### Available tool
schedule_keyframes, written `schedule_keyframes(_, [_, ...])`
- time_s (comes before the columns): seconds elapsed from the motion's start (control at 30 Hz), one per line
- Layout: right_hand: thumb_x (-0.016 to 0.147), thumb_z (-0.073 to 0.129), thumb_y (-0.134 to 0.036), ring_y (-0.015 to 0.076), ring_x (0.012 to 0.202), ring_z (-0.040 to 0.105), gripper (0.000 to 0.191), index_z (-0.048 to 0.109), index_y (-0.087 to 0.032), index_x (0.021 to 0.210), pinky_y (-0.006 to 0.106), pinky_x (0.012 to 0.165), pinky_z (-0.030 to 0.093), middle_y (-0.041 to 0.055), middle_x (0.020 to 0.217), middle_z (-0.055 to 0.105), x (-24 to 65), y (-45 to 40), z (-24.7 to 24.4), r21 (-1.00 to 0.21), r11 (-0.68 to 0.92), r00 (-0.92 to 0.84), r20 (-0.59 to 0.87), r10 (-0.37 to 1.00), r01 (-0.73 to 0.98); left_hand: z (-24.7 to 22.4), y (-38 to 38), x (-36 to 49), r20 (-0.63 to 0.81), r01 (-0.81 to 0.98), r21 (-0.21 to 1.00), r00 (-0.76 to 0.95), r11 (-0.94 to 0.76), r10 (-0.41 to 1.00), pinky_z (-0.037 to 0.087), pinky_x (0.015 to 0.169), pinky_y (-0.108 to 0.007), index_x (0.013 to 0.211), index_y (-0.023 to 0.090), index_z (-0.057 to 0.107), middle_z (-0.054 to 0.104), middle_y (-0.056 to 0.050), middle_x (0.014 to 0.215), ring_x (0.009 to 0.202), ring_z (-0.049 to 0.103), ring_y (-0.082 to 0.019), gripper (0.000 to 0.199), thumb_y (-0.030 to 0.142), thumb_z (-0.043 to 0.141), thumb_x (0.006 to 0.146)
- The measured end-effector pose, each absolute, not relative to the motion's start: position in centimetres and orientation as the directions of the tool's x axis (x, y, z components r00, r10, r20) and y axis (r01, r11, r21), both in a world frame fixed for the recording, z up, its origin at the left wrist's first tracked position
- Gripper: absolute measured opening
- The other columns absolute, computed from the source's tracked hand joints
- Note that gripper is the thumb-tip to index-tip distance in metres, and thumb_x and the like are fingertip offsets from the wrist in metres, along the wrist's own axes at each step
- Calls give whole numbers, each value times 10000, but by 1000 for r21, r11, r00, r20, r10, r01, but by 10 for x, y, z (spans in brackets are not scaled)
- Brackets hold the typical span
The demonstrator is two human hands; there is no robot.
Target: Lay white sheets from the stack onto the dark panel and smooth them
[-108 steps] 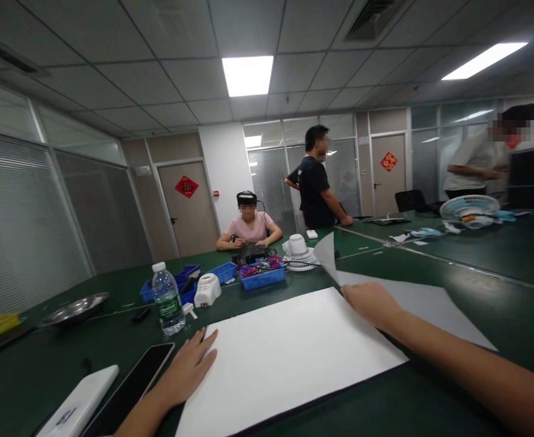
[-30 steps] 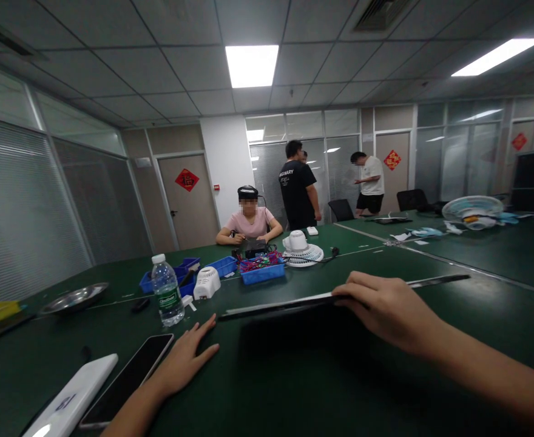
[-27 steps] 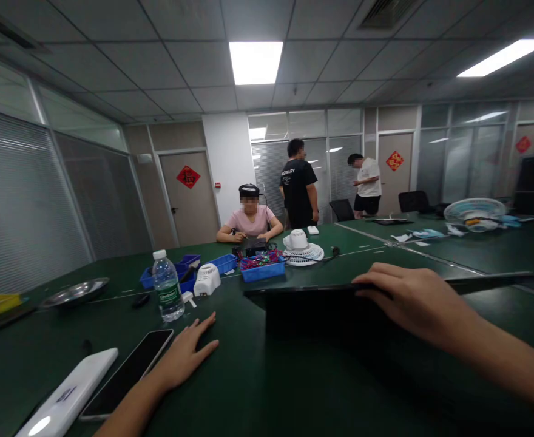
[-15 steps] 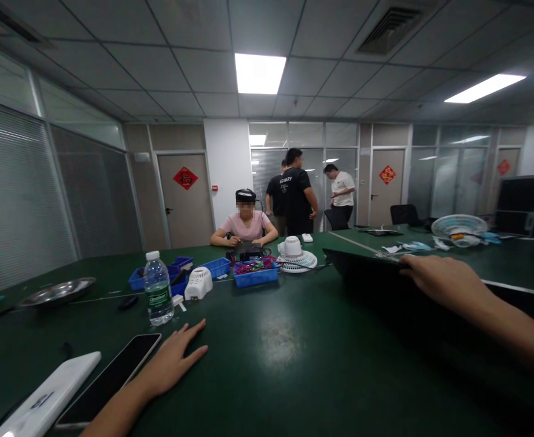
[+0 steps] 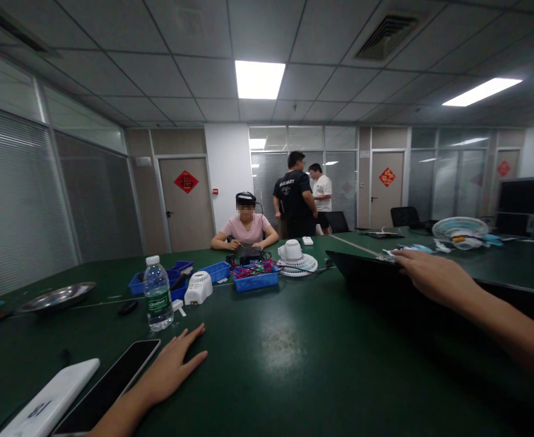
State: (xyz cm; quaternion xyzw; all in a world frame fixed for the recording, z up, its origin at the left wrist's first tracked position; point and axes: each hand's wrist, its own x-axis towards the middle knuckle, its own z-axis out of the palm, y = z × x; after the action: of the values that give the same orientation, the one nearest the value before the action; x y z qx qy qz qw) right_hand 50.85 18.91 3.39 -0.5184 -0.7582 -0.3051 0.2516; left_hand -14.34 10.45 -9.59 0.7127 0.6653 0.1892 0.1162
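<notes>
Apparently mid-handling, the right hand (image 5: pixel 424 276) grips the top edge of a dark panel (image 5: pixel 371 282) slanting below it; shifting it calls for steadiness. Spread and empty, the left hand (image 5: pixel 171 367) rests beside a phone (image 5: pixel 112 382).

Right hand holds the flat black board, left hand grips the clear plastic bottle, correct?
The left hand isn't gripping the clear plastic bottle: the head view shows that hand lying open on the dark green tabletop. The right hand does hold the flat black board.

Dim o/all, bright ceiling lts (image 5: pixel 260 79)
</notes>
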Motion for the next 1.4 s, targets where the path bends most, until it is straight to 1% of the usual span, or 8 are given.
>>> schedule_keyframes(0.27, [917,526,-289,213,775,682,244,647,-236,1122,346,621,502,57,1060,713,401,97,50,310,530,-603,555,572,789,-95,108,-137,98,893,447,8,-51,995,241,1221,-593,1555,218,373,401,-89,1619,1520,261,-345,798,711,348,928])
schedule_keyframes(0.4, [852,555,-193,189,640,645,183,623,-212,1020,325,516,405,44,830,702,333,45,30,294,746,-765,489,419,597,-88,106,-133,129,890,453,-5,-55,992,307,1200,-585,1541,250,403,437,-61,1598,1485,353,-339,744,682,271,950])
schedule_keyframes(0.63, [910,627,-256,162,711,648,136,628,-204,1035,335,492,384,-6,929,725,269,56,-48,416,875,-922,379,83,249,-80,104,-130,204,890,445,8,-100,979,361,1193,-494,1545,281,390,491,-17,1565,1451,431,-274,683,636,239,981])
schedule_keyframes(0.77, [895,656,-530,127,817,667,294,670,-280,1049,277,635,455,-52,951,722,273,104,-59,238,929,-938,272,217,284,-85,105,-131,178,904,405,67,-135,982,256,1224,-554,1475,324,502,385,-16,1622,1506,310,-318,664,679,438,917])
schedule_keyframes(0.9, [985,547,-376,203,1112,624,285,660,-219,1193,368,965,453,57,1164,689,320,175,-46,170,729,-734,338,589,663,-88,106,-130,137,923,369,62,-109,989,243,1216,-586,1430,344,558,367,-48,1630,1508,279,-367,664,707,504,876])
schedule_keyframes(1.03, [947,627,-427,336,1421,354,506,536,-183,1382,612,1164,240,125,1515,439,399,235,-52,92,242,-258,387,885,966,-87,107,-127,122,941,332,31,-70,992,233,1220,-580,1461,318,520,351,-71,1636,1512,250,-371,713,730,456,883])
schedule_keyframes(1.23, [901,547,-700,403,1439,314,794,445,-168,1480,689,1156,169,188,1538,398,499,272,-90,-69,-388,393,218,893,919,-89,112,-130,118,967,256,-31,0,993,214,1216,-608,1479,265,503,346,-119,1633,1496,279,-399,806,772,430,857])
schedule_keyframes(1.4, [961,566,-562,303,1263,525,540,550,-189,1352,578,1065,408,122,1386,544,512,286,-102,-68,-385,391,179,903,920,-90,112,-128,127,976,211,-82,54,988,225,1217,-600,1498,83,455,421,-218,1572,1478,333,-405,917,749,401,871])
